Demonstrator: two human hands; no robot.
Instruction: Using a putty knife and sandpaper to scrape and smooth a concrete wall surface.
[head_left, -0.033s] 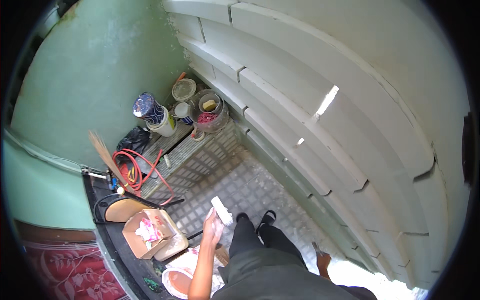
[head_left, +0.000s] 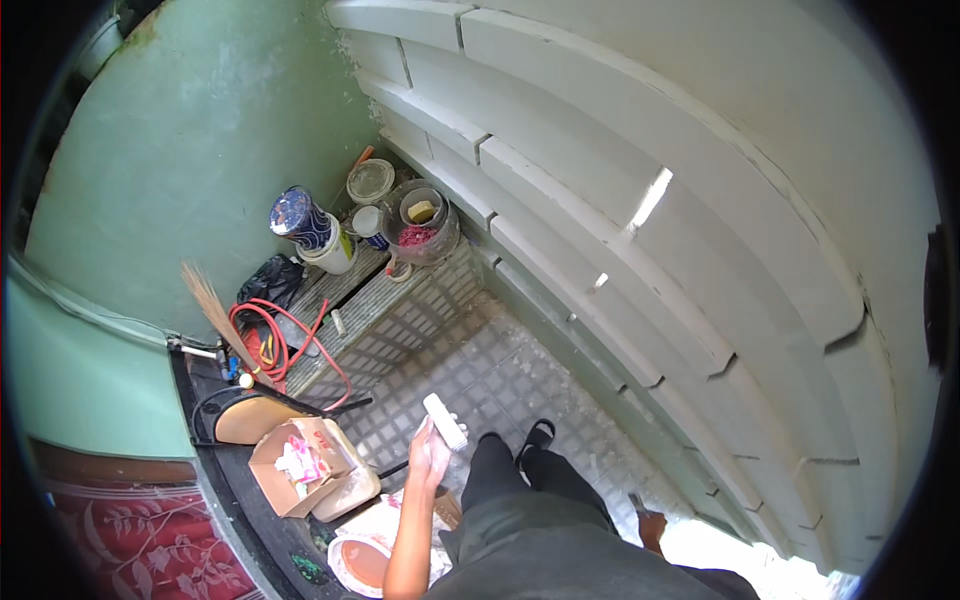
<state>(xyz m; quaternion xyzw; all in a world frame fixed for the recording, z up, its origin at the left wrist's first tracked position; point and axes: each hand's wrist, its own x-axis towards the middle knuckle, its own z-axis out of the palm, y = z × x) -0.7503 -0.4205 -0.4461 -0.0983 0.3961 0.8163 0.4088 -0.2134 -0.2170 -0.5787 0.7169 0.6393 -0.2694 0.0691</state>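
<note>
My left hand (head_left: pixel 429 460) reaches out in front of my body, its fingers closed on a white oblong block (head_left: pixel 445 421). White smears coat the palm and fingers. What the block is made of, I cannot tell. Down at my right side, my right hand (head_left: pixel 651 530) is closed around a small flat-bladed tool that looks like a putty knife (head_left: pixel 637 503). Its handle is mostly hidden in the fist. To my right rises a pale wall with stepped, overlapping ledges (head_left: pixel 600 240); both hands are apart from it.
A bench (head_left: pixel 350 322) at the back carries buckets (head_left: pixel 330 251), a basin (head_left: pixel 432 246) and a red hose (head_left: pixel 262 312). A broom (head_left: pixel 215 302) leans there. At left are a chair (head_left: pixel 250 420), an open cardboard box (head_left: pixel 270 478) and a round orange-brown container (head_left: pixel 362 563). My feet stand on tiles (head_left: pixel 500 385).
</note>
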